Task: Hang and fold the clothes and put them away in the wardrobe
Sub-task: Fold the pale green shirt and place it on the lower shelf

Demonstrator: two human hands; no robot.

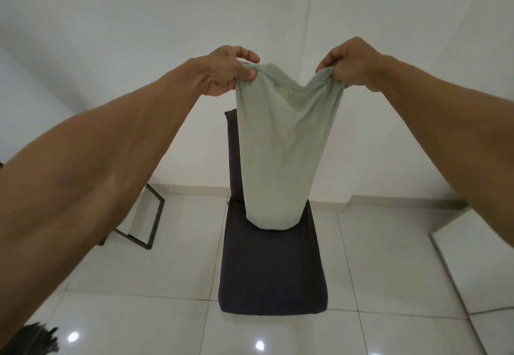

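Note:
A pale green T-shirt (281, 146) hangs in the air in front of me, folded narrow lengthwise, its neckline sagging between my hands. My left hand (225, 72) pinches its top left corner and my right hand (350, 64) pinches the top right corner. The shirt's lower hem hangs just over the seat of a dark armless chair (272, 271) that stands below it on the floor. The chair's backrest is partly hidden behind the shirt.
A white wall rises behind the chair. A black metal frame with a glass panel (144, 221) leans at the left on the glossy white tiles. A light panel's edge (456, 271) runs along the right. Something dark (39, 338) lies at the bottom left corner.

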